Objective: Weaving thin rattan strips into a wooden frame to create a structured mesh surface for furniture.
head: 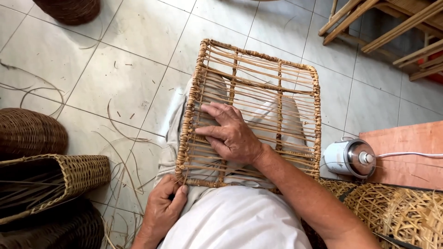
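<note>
A rectangular rattan panel (pixel 258 83) with thin horizontal rods and a wrapped border rests on my lap, over my pale trousers. My right hand (pixel 230 133) lies flat on the panel's left-middle part, fingers spread and pressing the rods. My left hand (pixel 165 205) pinches the panel's near left corner, where a thin cane strand wraps the border.
Woven baskets (pixel 50 180) lie at the left, another dark one (pixel 69 9) at top left. Loose cane strands (pixel 124 157) litter the tiled floor. A small white appliance (pixel 350 157) with a cord sits right, beside a wooden board (pixel 406 147). Open-weave pieces (pixel 397 212) and wooden frames (pixel 392 27) are on the right.
</note>
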